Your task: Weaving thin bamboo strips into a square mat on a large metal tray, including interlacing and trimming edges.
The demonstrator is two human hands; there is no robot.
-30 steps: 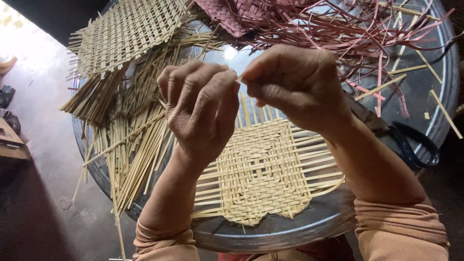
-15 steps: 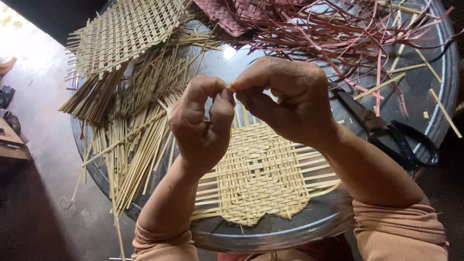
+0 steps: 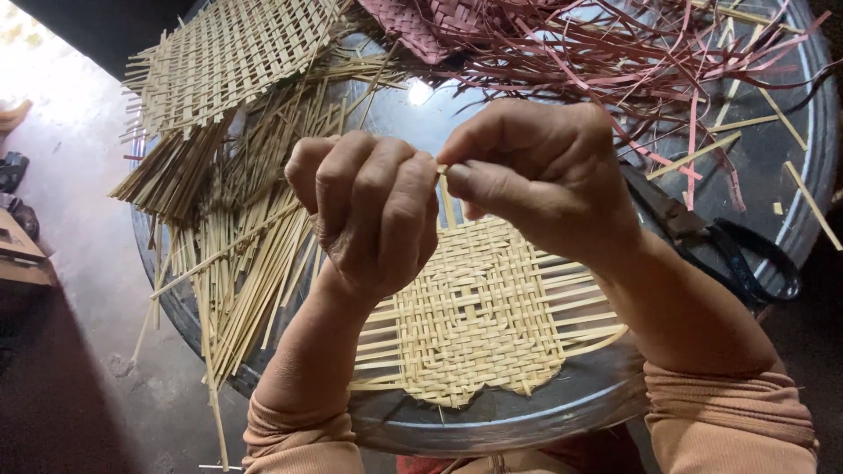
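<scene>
We see both hands raised together above the middle of a round metal tray (image 3: 492,430). The left hand (image 3: 373,211) is curled, its fingertips pinching the top of a thin pale bamboo strip (image 3: 448,200), and the right hand (image 3: 536,171) meets it from the other side, thumb and forefinger closed on the same strip end. The strip runs down from the pinch, between the two hands, toward the half-woven mat (image 3: 479,320) that lies flat on the tray directly beneath the wrists.

That mat is straw-coloured, plaited in a tight over-and-under check, with a dense square centre and loose unwoven strip ends sticking out to the left and right; its near edge is ragged and reaches close to the tray rim.

To the left of the left hand we see a loose sheaf of bamboo strips (image 3: 237,254) fanned over the tray edge, and beyond it a finished open-weave mat (image 3: 233,57) at the far left. At the far right of the tray lies a tangle of pink-dyed strips (image 3: 615,53), with a small pink woven piece (image 3: 421,26) at the top. Black-handled scissors (image 3: 729,250) rest on the tray just behind the right forearm. Both forearms end in peach-coloured sleeves (image 3: 738,421). We can make out no packages, labels or signs.
</scene>
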